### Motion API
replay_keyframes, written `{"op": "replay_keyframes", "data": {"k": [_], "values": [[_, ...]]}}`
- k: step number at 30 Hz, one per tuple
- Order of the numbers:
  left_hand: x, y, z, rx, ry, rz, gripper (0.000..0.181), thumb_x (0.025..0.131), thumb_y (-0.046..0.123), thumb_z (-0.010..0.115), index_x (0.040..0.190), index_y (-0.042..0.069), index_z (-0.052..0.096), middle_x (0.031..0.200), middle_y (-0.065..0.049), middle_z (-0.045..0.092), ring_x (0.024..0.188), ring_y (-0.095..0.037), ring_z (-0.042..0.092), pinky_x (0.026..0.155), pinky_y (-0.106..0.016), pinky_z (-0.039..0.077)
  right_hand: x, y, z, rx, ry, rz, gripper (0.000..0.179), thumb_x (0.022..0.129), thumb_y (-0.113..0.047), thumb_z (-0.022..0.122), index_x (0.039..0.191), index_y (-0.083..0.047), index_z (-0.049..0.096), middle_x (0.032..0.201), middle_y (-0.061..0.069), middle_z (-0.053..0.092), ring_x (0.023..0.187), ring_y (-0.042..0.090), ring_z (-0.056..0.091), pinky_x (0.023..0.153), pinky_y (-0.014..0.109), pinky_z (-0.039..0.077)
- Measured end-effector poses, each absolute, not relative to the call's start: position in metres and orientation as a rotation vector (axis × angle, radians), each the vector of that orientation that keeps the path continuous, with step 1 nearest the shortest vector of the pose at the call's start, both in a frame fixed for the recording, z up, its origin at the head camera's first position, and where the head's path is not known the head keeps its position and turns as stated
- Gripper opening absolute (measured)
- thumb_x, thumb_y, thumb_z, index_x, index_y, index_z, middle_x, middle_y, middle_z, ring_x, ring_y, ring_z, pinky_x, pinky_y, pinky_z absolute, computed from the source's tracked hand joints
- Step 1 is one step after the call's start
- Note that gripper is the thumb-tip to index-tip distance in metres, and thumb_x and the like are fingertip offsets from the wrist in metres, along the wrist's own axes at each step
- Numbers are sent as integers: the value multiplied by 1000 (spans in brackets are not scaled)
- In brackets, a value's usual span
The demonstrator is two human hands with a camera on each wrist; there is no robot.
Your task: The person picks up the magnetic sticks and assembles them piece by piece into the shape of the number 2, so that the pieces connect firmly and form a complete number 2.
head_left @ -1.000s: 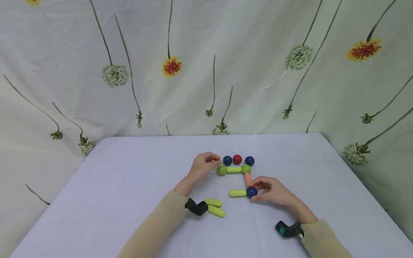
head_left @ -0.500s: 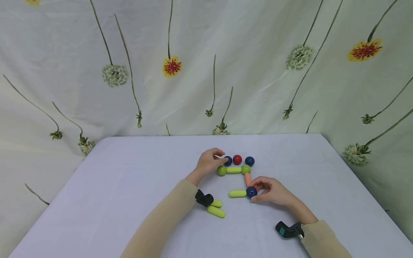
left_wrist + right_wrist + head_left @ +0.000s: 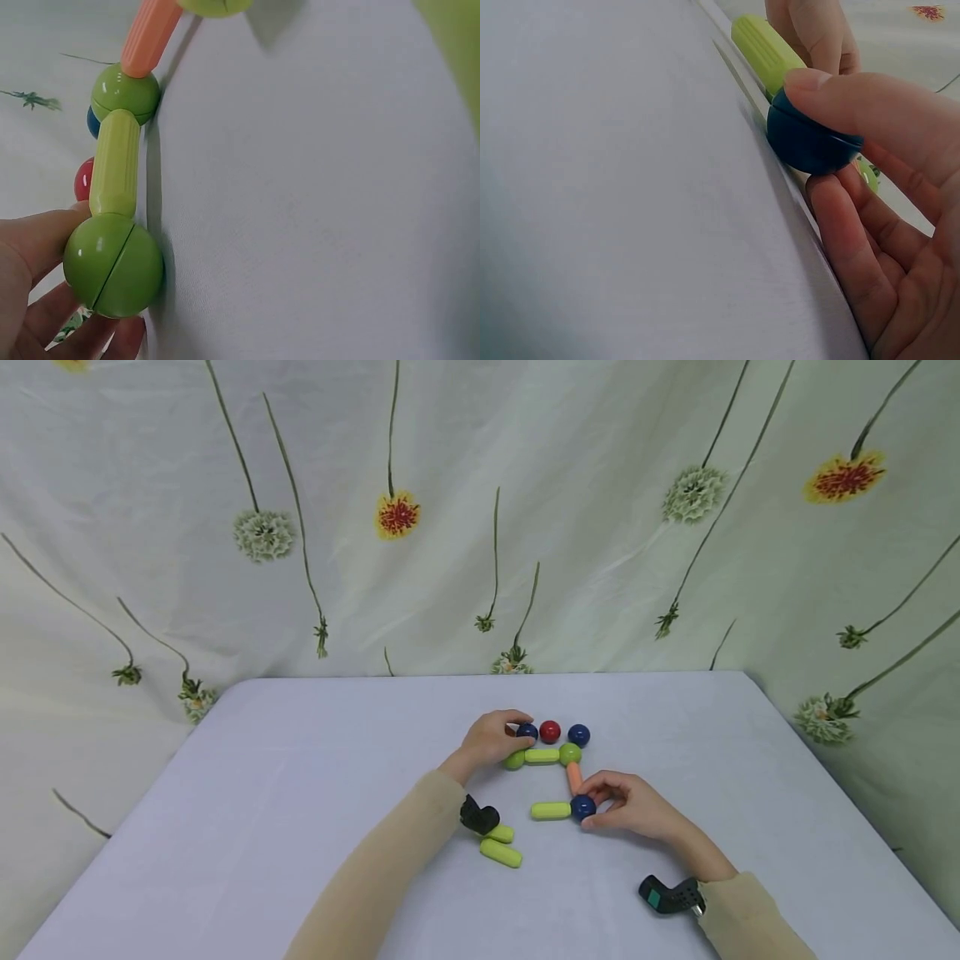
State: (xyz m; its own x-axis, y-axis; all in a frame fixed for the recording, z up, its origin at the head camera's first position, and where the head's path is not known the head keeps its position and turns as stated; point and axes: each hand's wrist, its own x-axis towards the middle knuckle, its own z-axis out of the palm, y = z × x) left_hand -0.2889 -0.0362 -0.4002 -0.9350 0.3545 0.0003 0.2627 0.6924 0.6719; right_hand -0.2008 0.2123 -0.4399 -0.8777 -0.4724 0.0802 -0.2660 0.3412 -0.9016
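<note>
At the back of the table, my left hand (image 3: pixel 491 739) pinches a blue ball (image 3: pixel 528 732) between thumb and fingers. In the left wrist view that ball is hidden behind a green ball (image 3: pixel 112 266), which is joined to a yellow-green rod (image 3: pixel 115 161). From the rod's other end, a second green ball (image 3: pixel 570 754) connects to an orange rod (image 3: pixel 574 778) running toward the front. My right hand (image 3: pixel 633 806) holds another blue ball (image 3: pixel 582 808) at the orange rod's near end. Leftward from this ball points a yellow-green rod (image 3: pixel 551 811).
Behind the joined pieces, a red ball (image 3: pixel 550 732) and a blue ball (image 3: pixel 579 735) lie in a row with the pinched one. Two loose yellow-green rods (image 3: pixel 501 853) lie near the left wrist camera (image 3: pixel 480 817), one partly covered by it. A flowered cloth (image 3: pixel 442 585) hangs behind the table.
My left hand has moved right from beside the left green ball to the leftmost blue ball and closed its fingers on it. My right hand has stayed in place.
</note>
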Motion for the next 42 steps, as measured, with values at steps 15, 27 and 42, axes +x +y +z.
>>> {"op": "replay_keyframes", "data": {"k": [15, 27, 42], "values": [[-290, -32, -401, 482, 2785, 1100, 35, 87, 24, 68, 119, 12, 60, 116, -5, 61, 100, -20, 56, 86, -35, 45, -203, 213, -443, -690, 2429, -1544, 36, 75, -15, 79, 106, -6, 64, 97, 6, 61, 86, 16, 55, 67, 26, 51], [-273, -41, -389, 676, 2669, 1294, 39, 88, 21, 67, 123, 7, 58, 118, -6, 59, 101, -20, 56, 84, -31, 48, -201, 213, -440, -700, 2433, -1530, 36, 75, -13, 79, 107, -4, 64, 99, 9, 60, 87, 17, 55, 68, 25, 51], [-234, -52, -373, 814, 2529, 1513, 41, 90, 22, 65, 127, 9, 56, 123, -6, 55, 103, -20, 54, 89, -35, 46, -201, 213, -440, -675, 2440, -1520, 36, 76, -14, 79, 107, -4, 63, 100, 9, 60, 88, 19, 54, 69, 25, 50]]}}
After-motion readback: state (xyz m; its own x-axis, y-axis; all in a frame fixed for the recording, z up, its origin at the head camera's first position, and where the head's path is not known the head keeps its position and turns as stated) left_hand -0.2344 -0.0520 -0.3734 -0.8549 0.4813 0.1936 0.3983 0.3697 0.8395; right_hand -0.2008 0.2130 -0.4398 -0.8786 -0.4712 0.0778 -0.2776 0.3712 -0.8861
